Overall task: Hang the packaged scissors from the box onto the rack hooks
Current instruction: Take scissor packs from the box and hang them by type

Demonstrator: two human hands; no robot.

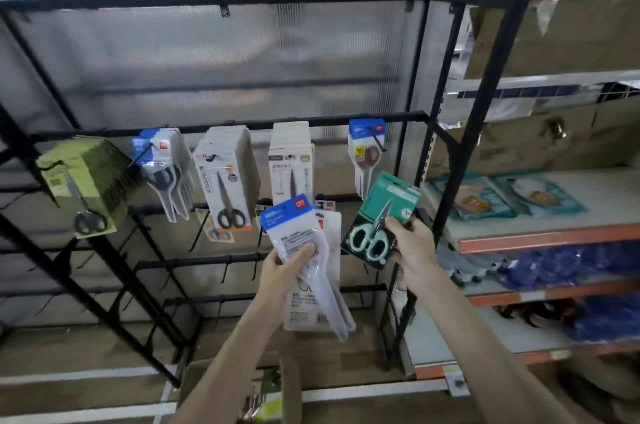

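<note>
Now both hands point(287, 267) point(414, 243) grip scissors packs point(298, 233) before the rack point(346, 120).

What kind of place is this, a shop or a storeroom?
Probably a stationery shop's stockroom or sales floor being restocked. A black metal rack carries rows of packaged scissors on hooks, orange-edged shelving beside it holds bagged goods, and cardboard cartons sit above.
</note>
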